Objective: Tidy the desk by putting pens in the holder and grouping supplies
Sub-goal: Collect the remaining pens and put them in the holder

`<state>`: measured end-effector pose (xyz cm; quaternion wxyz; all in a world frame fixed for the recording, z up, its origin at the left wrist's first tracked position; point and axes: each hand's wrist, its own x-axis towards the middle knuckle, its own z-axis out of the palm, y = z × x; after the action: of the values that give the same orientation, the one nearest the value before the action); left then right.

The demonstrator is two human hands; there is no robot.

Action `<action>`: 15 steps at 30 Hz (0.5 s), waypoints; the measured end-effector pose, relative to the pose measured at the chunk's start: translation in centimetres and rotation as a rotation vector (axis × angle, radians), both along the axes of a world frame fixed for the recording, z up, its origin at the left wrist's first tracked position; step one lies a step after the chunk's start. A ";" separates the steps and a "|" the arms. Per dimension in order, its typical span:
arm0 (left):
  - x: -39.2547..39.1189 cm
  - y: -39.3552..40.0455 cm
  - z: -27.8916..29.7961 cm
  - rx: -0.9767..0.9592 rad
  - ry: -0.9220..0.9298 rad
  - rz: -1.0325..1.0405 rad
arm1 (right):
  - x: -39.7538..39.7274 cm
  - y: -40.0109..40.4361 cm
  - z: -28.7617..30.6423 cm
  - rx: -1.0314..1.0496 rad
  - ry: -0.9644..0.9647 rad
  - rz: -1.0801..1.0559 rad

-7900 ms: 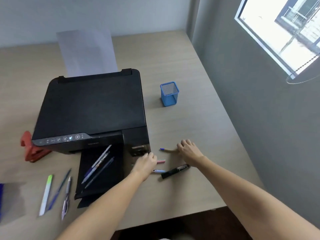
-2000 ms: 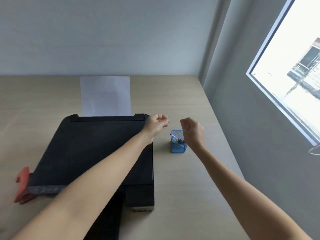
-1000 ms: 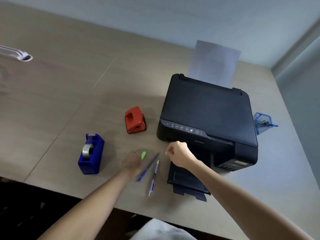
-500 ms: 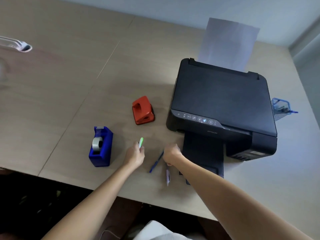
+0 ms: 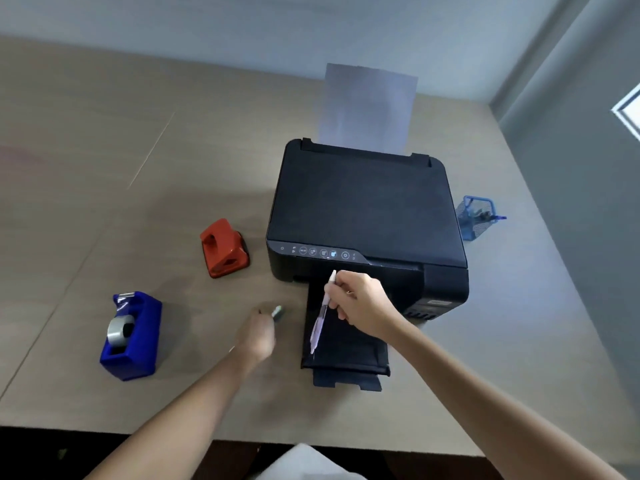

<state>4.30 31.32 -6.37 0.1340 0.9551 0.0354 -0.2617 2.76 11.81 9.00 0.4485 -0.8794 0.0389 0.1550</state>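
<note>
1. The right hand (image 5: 363,303) is closed around a pale pen (image 5: 322,313), fingers pinching its upper barrel. The pen hangs tip-down over the printer's black output tray (image 5: 349,348), lifted clear of the desk (image 5: 104,168).

2. The left hand (image 5: 258,332) is blurred. It is curled shut around something with a greenish end (image 5: 278,311) poking out past the knuckles, probably another pen or marker, though I cannot tell exactly which.

3. The blue mesh holder (image 5: 474,216) stands on the far right of the desk, just beside the printer (image 5: 363,209). It already has a few pens in it, one blue end sticking out over its right rim, so part of the job looks done.

4. No loose pens show on the desk surface now; the ones in the two hands appear to be the last in sight. What remains for them, as I judge it, is the carry across the printer to the holder.

5. The grouping of supplies looks not yet done. The blue tape dispenser (image 5: 133,337) sits near the left front edge, and the red hole punch (image 5: 225,247) lies further back, left of the printer, the two well apart.

6. A sheet of paper (image 5: 369,105) stands upright in the printer's rear feed, untouched.
</note>
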 end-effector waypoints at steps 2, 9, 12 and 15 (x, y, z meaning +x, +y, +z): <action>0.4 0.1 0.2 -0.037 0.069 0.024 | 0.0 -2.2 2.6 0.133 -0.019 -0.027; 1.1 1.6 10.0 -0.507 0.567 0.215 | 2.2 -15.5 8.5 0.713 0.013 -0.306; 2.9 0.4 16.9 -0.697 0.709 0.200 | 3.3 -22.4 7.9 0.673 0.031 -0.428; 5.6 -4.8 23.5 -0.726 0.607 0.006 | 5.0 -28.5 6.5 0.532 0.113 -0.549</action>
<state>9.93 26.56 17.14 0.4434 0.7269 -0.0182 -0.5240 7.76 -16.65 15.53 0.6830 -0.6792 0.2558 0.0820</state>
